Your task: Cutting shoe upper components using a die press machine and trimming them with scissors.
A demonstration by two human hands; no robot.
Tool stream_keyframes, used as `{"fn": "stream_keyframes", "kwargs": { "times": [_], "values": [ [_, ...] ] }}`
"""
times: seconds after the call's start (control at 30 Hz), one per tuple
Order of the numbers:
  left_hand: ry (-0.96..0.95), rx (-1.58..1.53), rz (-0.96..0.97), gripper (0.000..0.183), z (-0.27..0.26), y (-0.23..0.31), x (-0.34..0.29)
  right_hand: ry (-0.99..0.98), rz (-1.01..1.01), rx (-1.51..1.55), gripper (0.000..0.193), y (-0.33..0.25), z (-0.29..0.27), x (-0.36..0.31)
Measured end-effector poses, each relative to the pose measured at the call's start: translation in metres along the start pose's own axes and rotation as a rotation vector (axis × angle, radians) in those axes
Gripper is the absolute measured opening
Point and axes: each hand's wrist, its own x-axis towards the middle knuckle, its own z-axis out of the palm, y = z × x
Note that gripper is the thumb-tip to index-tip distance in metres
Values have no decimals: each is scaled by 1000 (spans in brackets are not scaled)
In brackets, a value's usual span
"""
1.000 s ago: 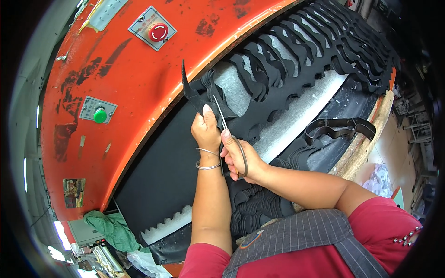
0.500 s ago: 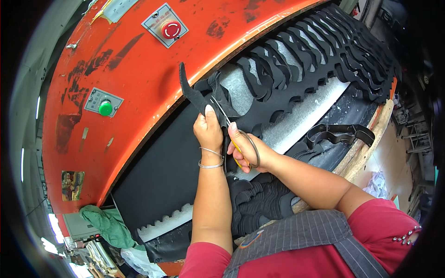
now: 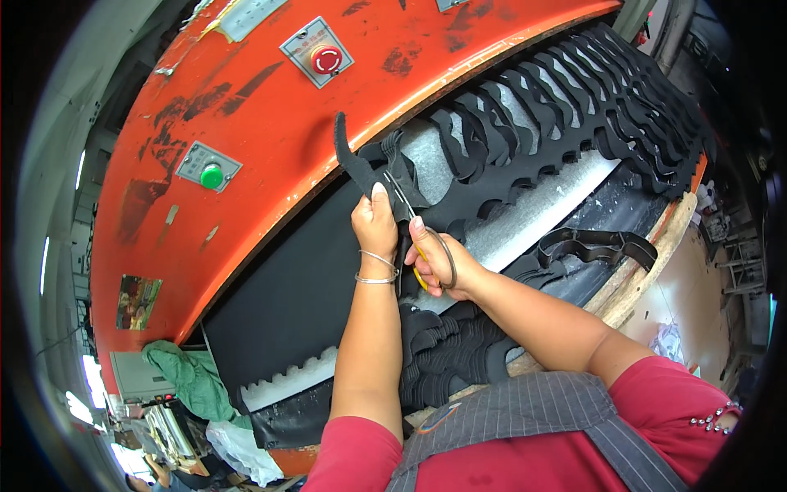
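My left hand [image 3: 375, 223] is closed on a narrow black strip [image 3: 354, 166] of sheet material, thumb on top, and the strip's free end points up. In my right hand [image 3: 447, 266] is a pair of scissors [image 3: 450, 256] with a yellow and dark handle. The narrow blades lie together along the black material beside my left thumb; whether they are cutting it I cannot tell. Behind both hands, a black sheet [image 3: 287, 275] with scalloped cut-outs spreads over a pale board [image 3: 541, 209]. My wrists nearly meet above a pile of cut black pieces [image 3: 455, 357].
An orange machine [image 3: 246, 156] arches over the far side, carrying a red button [image 3: 325, 59] and a green button [image 3: 211, 175]. A curved metal cutting die [image 3: 602, 244] lies at right. Wavy black offcuts [image 3: 566, 90] drape behind. A green cloth [image 3: 193, 381] hangs at left.
The whole view has shifted slightly, so the machine sits a little farther right and lower. Both hands keep nearly the same hold on the strip and scissors.
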Motion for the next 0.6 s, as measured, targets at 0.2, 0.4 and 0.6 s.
{"fn": "stream_keyframes", "kwargs": {
  "times": [0.2, 0.4, 0.6],
  "values": [
    [-7, 72, 22, 33, 0, 10, -13, -37, 56, 46, 81, -8, 0, -14],
    [227, -564, -160, 31, -20, 57, -30, -110, 231, 137, 78, -9, -12, -11],
    [-143, -103, 44, 25, -133, 177, -84, -109, 189, 57, 75, -1, -26, -60]
  ]
}}
